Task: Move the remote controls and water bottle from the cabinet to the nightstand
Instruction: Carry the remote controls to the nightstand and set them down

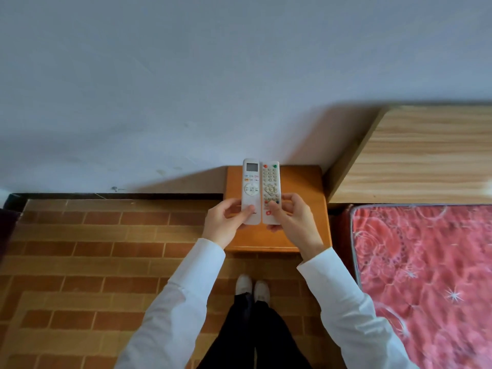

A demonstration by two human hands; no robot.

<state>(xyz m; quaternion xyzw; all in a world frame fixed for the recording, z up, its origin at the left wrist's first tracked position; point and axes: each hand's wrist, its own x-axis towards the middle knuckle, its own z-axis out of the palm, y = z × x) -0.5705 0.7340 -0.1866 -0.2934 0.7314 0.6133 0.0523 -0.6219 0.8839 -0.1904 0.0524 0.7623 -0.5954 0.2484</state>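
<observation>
Writing on both remotes is too blurry to read, just a few letters under the thumb. Left hand point(229, 221) grips the display remote point(251, 187), right hand point(290, 220) grips the many-button remote point(270, 188), thumbs on top, held side by side and touching, above the orange nightstand point(306, 209) by the bed point(426, 275)

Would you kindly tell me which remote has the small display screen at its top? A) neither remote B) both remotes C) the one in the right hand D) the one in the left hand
D: the left hand holds the remote with a grey screen; the right hand holds the all-button remote.
</observation>
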